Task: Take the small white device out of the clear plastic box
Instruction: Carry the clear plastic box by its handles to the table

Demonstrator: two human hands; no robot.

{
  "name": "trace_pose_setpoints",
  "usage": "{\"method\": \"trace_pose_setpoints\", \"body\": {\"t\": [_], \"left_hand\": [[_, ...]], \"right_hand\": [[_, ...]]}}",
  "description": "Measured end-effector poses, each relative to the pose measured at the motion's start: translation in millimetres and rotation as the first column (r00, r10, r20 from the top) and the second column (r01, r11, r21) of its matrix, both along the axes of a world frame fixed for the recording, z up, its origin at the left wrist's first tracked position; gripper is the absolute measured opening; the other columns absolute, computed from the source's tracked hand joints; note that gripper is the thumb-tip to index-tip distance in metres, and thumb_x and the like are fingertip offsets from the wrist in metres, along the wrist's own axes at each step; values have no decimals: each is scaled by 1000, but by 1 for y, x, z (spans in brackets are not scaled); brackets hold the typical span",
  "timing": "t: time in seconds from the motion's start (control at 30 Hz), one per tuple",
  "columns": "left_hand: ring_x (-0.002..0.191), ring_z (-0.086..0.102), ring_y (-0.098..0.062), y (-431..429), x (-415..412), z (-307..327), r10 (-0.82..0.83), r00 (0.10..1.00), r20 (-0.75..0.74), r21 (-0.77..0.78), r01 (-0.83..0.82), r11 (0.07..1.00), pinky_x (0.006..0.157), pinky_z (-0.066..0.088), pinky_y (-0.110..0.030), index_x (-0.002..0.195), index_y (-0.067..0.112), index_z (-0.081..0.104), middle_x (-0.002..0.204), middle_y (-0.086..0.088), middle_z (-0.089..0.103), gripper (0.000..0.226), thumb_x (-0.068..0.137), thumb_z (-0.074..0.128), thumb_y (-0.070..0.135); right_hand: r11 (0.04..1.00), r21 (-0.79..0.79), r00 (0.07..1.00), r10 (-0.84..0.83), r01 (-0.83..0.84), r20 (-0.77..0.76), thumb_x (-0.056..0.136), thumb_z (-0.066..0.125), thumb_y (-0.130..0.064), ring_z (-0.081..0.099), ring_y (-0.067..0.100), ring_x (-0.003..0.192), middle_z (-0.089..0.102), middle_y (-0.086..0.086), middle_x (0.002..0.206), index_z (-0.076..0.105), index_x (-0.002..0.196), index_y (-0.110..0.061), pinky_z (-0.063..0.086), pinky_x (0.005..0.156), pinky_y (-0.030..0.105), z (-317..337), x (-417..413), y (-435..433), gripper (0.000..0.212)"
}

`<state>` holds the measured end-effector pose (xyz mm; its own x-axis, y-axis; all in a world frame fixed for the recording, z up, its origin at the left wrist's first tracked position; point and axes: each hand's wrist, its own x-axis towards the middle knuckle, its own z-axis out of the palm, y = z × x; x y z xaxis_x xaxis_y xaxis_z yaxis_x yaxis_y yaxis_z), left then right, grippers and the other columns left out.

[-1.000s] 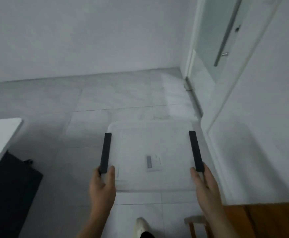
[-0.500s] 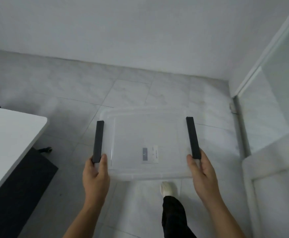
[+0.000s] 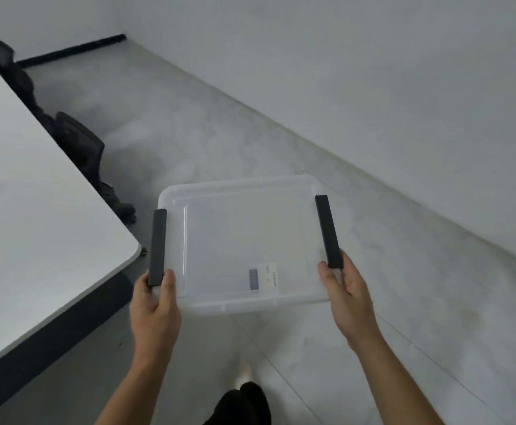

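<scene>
A person carries a clear plastic box (image 3: 244, 240) in both hands, seen from above, held out over a pale grey tiled floor (image 3: 220, 133). The lid is on, with a black clip (image 3: 157, 246) along the left edge and another black clip (image 3: 329, 231) along the right. The left hand (image 3: 154, 308) is closed around the near left corner, thumb on top of the lid just beside the clip's end. The right hand (image 3: 350, 297) is closed around the near right corner in the same way. A small label (image 3: 263, 279) (grey and white, too blurred to read) shows near the front of the box. Whether the white device is inside cannot be told; the plastic is cloudy. A white table (image 3: 36, 210) stands to the left, with dark chairs (image 3: 79, 145) along its far side. A white wall (image 3: 373, 72) runs behind.
</scene>
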<state>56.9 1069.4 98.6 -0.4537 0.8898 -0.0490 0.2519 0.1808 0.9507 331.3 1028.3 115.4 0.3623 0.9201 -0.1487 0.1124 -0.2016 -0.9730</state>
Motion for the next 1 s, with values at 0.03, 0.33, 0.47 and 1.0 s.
{"method": "trace_pose_setpoints", "body": {"t": [0.03, 0.33, 0.47, 1.0], "left_hand": [[65, 48, -14, 22, -1, -5, 33, 999, 3, 4, -33, 999, 60, 40, -32, 107, 6, 59, 74, 0, 52, 27, 98, 56, 31], [71, 55, -14, 274, -11, -24, 121, 991, 61, -4, -121, 993, 62, 41, -31, 115, 11, 59, 82, -1, 60, 27, 97, 56, 32], [70, 54, -19, 385, -16, -13, 98, 993, 61, 11, -99, 995, 67, 44, -36, 115, 13, 59, 81, -3, 60, 35, 93, 57, 39], [89, 64, -25, 860, -125, -3, 333, 943, -2, 8, -333, 943, 79, 54, -48, 114, 22, 59, 95, 0, 66, 29, 93, 59, 42]], "right_hand": [[999, 1, 999, 36, -36, 9, 100, 53, -33, 53, -22, 103, 60, -42, 107, 50, 125, -50, 37, 77, -4, -3, 1, 31, 30], [995, -11, 993, 104, -103, 51, 99, 54, -38, 55, -16, 108, 63, -34, 112, 54, 131, -44, 40, 90, 15, -14, -9, 306, 33], [996, -11, 996, 89, -89, 14, 98, 54, -37, 54, -15, 111, 63, -33, 117, 53, 134, -42, 40, 94, 17, -3, -10, 410, 36], [949, -6, 947, 314, -315, -64, 99, 52, -35, 51, -20, 111, 60, -32, 121, 51, 135, -42, 38, 89, 10, -20, -125, 954, 37]]}}
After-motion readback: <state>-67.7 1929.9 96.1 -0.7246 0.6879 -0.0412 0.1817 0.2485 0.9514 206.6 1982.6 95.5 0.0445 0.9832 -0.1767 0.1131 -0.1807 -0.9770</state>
